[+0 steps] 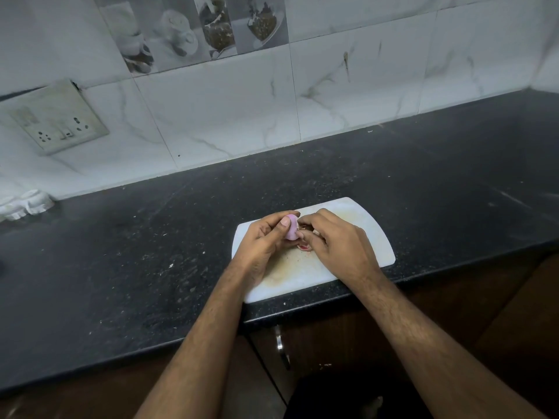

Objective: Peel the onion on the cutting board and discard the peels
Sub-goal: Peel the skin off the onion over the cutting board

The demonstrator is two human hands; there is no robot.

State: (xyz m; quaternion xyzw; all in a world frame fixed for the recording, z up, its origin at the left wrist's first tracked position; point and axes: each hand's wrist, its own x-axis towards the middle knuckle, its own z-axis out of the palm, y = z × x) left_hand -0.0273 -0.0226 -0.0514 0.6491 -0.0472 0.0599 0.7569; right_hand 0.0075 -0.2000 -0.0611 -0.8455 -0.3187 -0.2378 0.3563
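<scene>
A small pale purple onion (292,228) is held just above the white cutting board (375,237). My left hand (263,240) grips it, thumb on its near side and fingers curled over the top. My right hand (332,237) is pressed against the onion's right side, its fingertips pinching at the brownish skin there. A few reddish peel scraps (304,247) lie on the board under my right fingers. Most of the onion is hidden by the two hands.
The board lies at the front edge of a black speckled counter (151,252). A marble-tiled wall with a socket plate (57,119) runs behind. A white object (24,204) sits at the far left. Brown cabinet fronts with a metal handle (279,343) are below.
</scene>
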